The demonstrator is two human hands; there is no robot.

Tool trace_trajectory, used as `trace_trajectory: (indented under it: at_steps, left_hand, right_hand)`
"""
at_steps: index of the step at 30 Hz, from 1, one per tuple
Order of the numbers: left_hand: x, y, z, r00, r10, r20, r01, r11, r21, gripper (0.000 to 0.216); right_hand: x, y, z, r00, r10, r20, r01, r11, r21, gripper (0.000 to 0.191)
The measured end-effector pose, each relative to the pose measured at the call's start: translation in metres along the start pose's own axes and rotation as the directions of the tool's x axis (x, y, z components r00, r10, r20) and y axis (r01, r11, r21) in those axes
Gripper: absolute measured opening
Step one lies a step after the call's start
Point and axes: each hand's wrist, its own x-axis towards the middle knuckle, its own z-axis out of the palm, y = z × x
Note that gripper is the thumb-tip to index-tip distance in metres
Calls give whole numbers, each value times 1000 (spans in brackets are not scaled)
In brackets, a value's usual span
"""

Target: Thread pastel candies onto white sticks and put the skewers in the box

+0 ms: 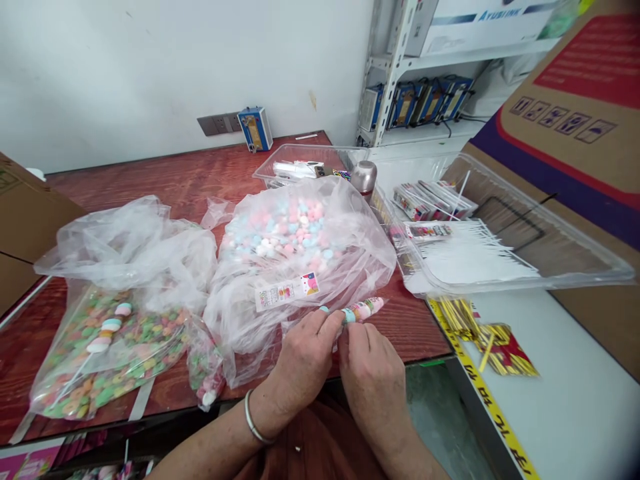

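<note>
My left hand (307, 350), with a bangle on the wrist, and my right hand (374, 367) are closed side by side at the table's front edge. Between them is a wrapped candy skewer (364, 310) in pink, white and blue, pointing up to the right; its lower end is hidden by my fingers. Just behind lies a clear bag of pink, blue and white marshmallows (285, 230), with a printed label card (286, 292) on top. To the left, another candy skewer (111, 326) on a white stick rests on a bag of coloured candy rings (160, 343).
At right, a clear plastic tray (575, 279) holds white sticks (475, 257) and stacked printed cards (430, 200). Gold twist ties (507, 350) lie on the white surface below it. A metal flask lid (364, 177) stands behind the marshmallows. A large carton (575, 133) leans far right.
</note>
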Motion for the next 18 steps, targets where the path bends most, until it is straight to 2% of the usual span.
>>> trace_trajectory:
  at_steps: [4,9,11,13,15,16,18]
  left_hand:
    - [-2,-1,3,998,-3,-60,3,1000,-1,23]
    - [-4,-4,4,999,17,-37,-18,999,-45,34]
    - [-2,-5,6,998,-20,-57,15,996,-90,29]
    - [3,-4,7,987,-140,-72,122,969,-213,24]
    - [11,-1,8,933,-360,-17,319,847,-424,18]
    - [15,1,9,878,-476,55,424,718,-552,15]
    - [23,6,11,742,-621,254,543,334,-770,9]
  right_hand:
    - [2,-1,-1,1000,5,0,-5,1000,13,22]
    - [2,-2,1,1000,3,6,-3,1000,12,23]
    - [4,-3,4,1000,7,-11,-7,1000,12,24]
    - [6,-3,7,998,24,-50,-22,999,41,24]
    - [9,-3,12,993,60,-101,-47,991,125,22]
    - [10,-3,14,988,90,-125,-65,980,190,20]
    - [14,-1,18,971,204,-122,-144,913,383,16]
